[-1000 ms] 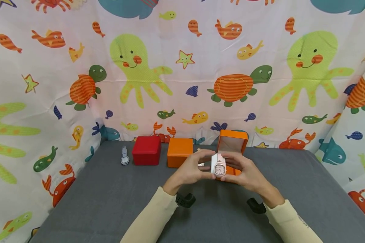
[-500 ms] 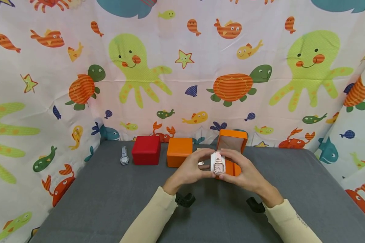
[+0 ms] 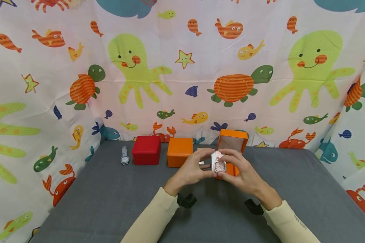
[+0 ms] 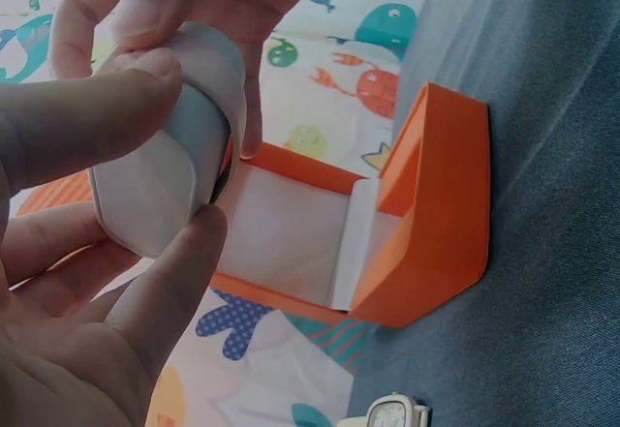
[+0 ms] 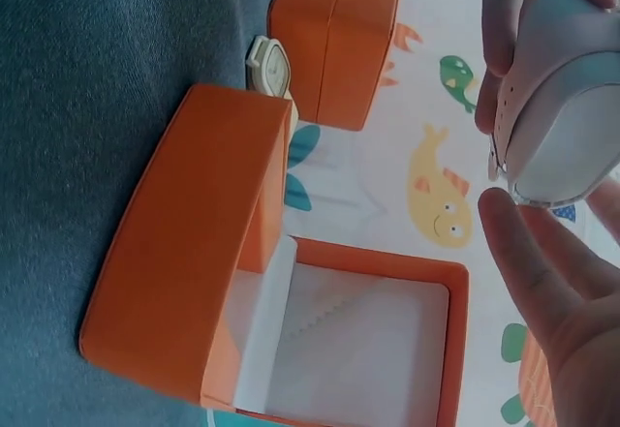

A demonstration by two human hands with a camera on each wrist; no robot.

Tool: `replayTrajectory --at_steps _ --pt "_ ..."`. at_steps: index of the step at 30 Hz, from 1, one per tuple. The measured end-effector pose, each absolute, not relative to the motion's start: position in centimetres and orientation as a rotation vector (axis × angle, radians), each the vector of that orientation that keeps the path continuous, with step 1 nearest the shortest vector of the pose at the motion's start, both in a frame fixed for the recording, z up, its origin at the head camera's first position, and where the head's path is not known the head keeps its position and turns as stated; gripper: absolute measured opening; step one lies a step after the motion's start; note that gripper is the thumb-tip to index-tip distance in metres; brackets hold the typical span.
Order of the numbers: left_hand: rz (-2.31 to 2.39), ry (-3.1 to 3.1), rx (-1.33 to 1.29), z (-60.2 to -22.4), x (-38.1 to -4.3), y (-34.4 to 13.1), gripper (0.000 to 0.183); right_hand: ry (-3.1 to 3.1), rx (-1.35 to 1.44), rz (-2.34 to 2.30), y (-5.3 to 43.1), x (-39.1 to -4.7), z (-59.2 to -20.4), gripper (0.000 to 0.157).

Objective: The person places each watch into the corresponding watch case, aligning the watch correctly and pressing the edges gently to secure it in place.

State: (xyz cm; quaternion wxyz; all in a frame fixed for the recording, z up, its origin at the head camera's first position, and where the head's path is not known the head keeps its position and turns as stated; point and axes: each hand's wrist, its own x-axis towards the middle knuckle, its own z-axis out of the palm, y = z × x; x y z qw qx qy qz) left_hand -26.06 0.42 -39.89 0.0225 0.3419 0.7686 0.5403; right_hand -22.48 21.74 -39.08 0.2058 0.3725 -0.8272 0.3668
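Observation:
Both hands hold a wristwatch [image 3: 220, 166] wrapped round a white watch cushion [image 3: 213, 160], in front of an orange watch box [image 3: 232, 134] with its lid raised. My left hand [image 3: 192, 168] grips the cushion from the left, thumb and fingers spread over its side. From the other side my right hand [image 3: 241, 168] pinches the watch, fingers at the top and thumb below the dial. In the left wrist view the pale strap [image 4: 215, 69] circles the cushion's end. In the right wrist view the open box [image 5: 184, 243] shows a pale lining.
A shut orange box [image 3: 180, 152] and a red box [image 3: 146, 150] stand to the left. Another watch [image 5: 271, 67] lies between the orange boxes. At far left a grey-blue watch [image 3: 124, 156] lies on the grey cloth [image 3: 109, 202]. A patterned curtain [image 3: 170, 84] hangs behind.
The right fingers have shifted slightly over the strap, and the part of it above the dial looks bent now. The left hand stays in nearly the same place.

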Motion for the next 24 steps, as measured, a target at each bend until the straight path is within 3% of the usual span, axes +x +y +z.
replayTrajectory --at_steps 10,24 --pt "1.393 2.679 1.219 -40.0 -25.6 0.9 0.069 -2.323 0.887 1.089 20.4 -20.8 -37.1 0.038" --pt "1.403 2.659 1.239 -40.4 -25.1 0.8 0.071 -2.341 0.863 1.112 22.2 -22.9 -40.3 0.043"
